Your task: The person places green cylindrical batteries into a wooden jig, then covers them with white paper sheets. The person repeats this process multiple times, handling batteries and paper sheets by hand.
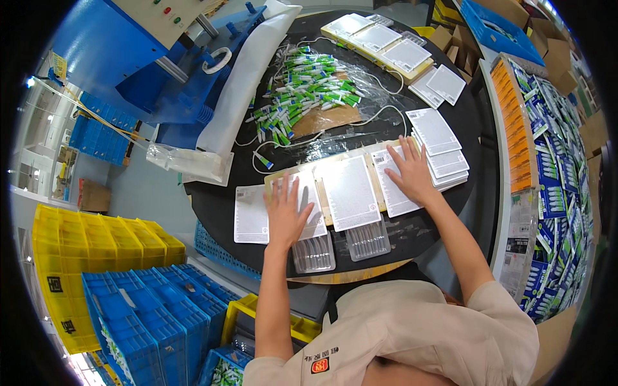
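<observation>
My left hand (287,207) lies flat with fingers spread on a white printed card (312,212). My right hand (412,172) rests the same way, fingers apart, on another white card (387,185). Between them a third white card (349,193) lies on the same long cream-coloured tray (325,215). From under the cards' near edges stick out a clear ribbed plastic blister (314,255) and a second clear blister (369,242). One more white card (250,215) lies left of my left hand. Neither hand holds anything.
Beyond the tray is a heap of small green, white and blue tubes (306,90). A second card-laden tray (380,44) lies far right. A stack of white cards (444,154) sits beside my right hand. A blue machine (122,71) stands left; blue crates (148,315) stand near left.
</observation>
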A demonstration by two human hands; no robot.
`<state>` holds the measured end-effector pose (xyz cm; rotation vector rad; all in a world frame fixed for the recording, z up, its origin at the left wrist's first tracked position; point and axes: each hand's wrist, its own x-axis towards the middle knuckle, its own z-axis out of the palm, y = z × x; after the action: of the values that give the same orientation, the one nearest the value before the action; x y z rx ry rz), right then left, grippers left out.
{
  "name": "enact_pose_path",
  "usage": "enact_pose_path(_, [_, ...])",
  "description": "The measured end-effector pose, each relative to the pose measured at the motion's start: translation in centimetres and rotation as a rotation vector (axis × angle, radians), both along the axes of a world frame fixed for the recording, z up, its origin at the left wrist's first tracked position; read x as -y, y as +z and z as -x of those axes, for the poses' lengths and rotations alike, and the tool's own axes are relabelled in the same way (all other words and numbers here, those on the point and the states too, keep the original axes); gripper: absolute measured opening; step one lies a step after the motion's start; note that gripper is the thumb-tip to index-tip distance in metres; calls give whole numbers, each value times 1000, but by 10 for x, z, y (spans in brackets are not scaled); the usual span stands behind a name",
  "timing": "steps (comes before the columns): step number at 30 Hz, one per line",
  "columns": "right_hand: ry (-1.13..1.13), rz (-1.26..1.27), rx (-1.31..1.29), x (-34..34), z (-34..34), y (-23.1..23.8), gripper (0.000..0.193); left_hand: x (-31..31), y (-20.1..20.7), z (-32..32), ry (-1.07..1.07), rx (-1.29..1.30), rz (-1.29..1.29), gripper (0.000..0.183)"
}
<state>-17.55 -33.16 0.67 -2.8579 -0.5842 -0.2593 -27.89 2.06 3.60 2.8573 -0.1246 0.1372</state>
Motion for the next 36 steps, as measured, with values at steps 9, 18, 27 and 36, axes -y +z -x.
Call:
enact_pose_path(9, [205, -86, -41, -9, 28, 15, 63, 10, -14, 88, 208, -168, -38, 83])
enact_pose_path(18, [9, -170, 43, 23, 5, 43, 51, 25, 2, 66, 239, -72, -115, 83])
enact_pose_path(27, [-1191, -672, -8, 267, -31, -101, 52, 121, 22, 116, -298, 143, 515, 32])
enact_pose_path(36, [-1133, -1593, -259, 234, 3, -167, 58, 66, -27, 217, 69, -838, 771, 36])
